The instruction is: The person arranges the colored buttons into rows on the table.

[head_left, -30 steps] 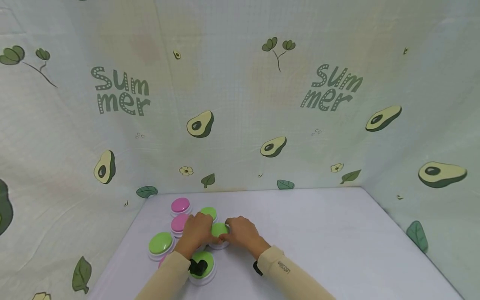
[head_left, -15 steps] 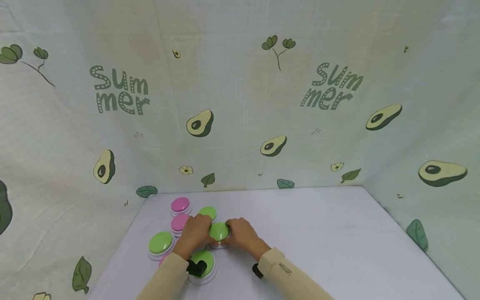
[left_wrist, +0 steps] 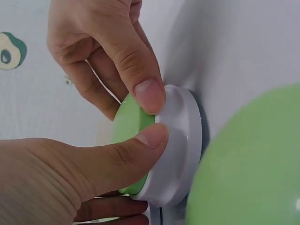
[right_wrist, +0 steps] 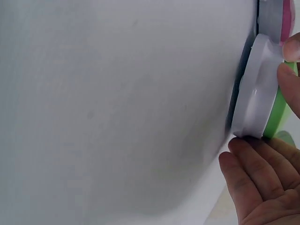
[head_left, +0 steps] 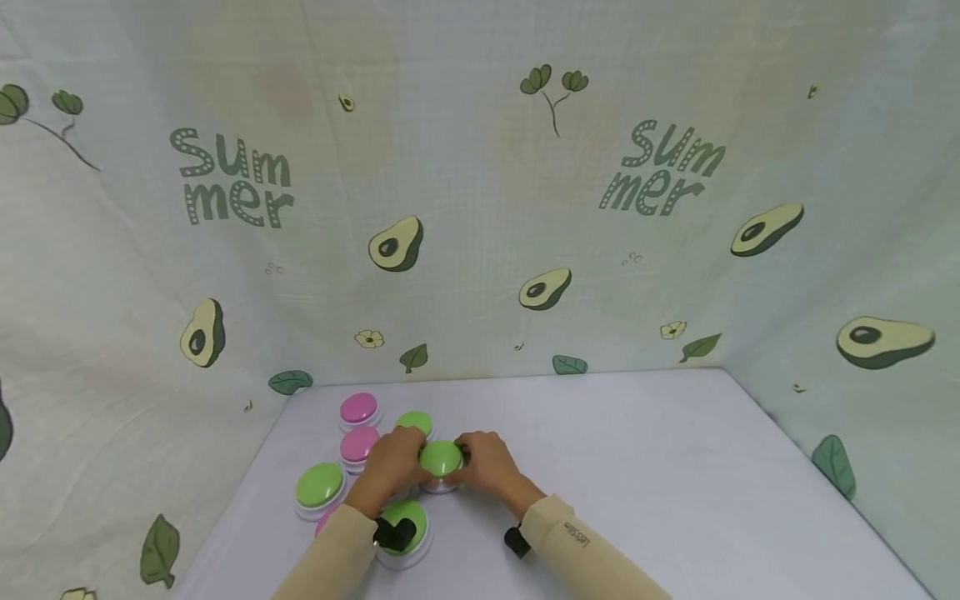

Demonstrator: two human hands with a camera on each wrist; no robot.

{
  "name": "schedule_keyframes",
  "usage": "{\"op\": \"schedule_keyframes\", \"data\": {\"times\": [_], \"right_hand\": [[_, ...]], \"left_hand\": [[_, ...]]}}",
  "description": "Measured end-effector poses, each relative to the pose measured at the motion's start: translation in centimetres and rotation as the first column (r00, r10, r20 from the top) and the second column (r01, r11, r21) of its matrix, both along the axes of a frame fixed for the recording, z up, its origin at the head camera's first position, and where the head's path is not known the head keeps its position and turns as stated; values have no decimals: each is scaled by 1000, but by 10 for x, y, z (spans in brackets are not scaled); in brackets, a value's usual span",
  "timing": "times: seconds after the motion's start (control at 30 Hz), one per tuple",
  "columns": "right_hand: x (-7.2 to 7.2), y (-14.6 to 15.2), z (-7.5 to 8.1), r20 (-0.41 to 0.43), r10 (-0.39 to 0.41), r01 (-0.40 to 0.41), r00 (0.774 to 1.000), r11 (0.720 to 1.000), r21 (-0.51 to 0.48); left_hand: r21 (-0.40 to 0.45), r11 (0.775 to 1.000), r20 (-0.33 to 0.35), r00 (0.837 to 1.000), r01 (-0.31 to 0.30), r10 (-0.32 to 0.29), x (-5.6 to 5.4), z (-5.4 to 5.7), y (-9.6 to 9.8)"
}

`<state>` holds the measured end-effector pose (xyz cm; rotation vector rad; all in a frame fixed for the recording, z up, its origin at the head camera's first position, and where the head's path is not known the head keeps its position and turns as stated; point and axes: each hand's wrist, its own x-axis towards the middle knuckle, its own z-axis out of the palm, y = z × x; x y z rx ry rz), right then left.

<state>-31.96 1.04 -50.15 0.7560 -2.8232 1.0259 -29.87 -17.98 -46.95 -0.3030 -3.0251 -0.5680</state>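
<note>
Both hands hold one push-button buzzer (head_left: 440, 457), a green dome on a white base, at the right side of a cluster of buzzers. My left hand (head_left: 396, 457) grips its left side. On the right side, my right hand (head_left: 489, 465) has its fingers against the edge. In the left wrist view both thumbs press the side of the buzzer (left_wrist: 176, 140), close together where dome meets base. The right wrist view shows the right fingertips at the rim of the white base (right_wrist: 255, 93). A pink buzzer (right_wrist: 287, 18) sits right beside it there.
Green buzzers stand behind (head_left: 415, 423), at left (head_left: 318, 485) and in front under the left wrist (head_left: 415, 521). Two pink buzzers (head_left: 358, 408) line the back left; another pink buzzer (head_left: 325, 520) is partly hidden by the left sleeve. A printed cloth (head_left: 465, 208) hangs behind the white table (head_left: 637, 467).
My thumbs have slid from across the front of the green dome down to its lower edge, so more of the dome shows. The other buzzers have stayed put.
</note>
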Motion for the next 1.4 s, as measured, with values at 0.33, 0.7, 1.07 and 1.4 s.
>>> {"op": "schedule_keyframes", "data": {"times": [0.33,0.7,1.07,1.4], "right_hand": [[-11,26,6,34,-62,64,998,996,-57],[-25,71,8,78,-155,166,985,976,-144],[-38,102,3,132,-281,305,951,926,-221],[-50,116,0,164,-352,379,922,906,-189]], "left_hand": [[109,994,-7,1000,-2,3,-21,-1,29],[277,961,-41,999,4,7,-43,-15,75],[394,919,-118,990,-19,72,-60,-29,124],[483,873,-109,985,-67,136,-71,-41,147]]}}
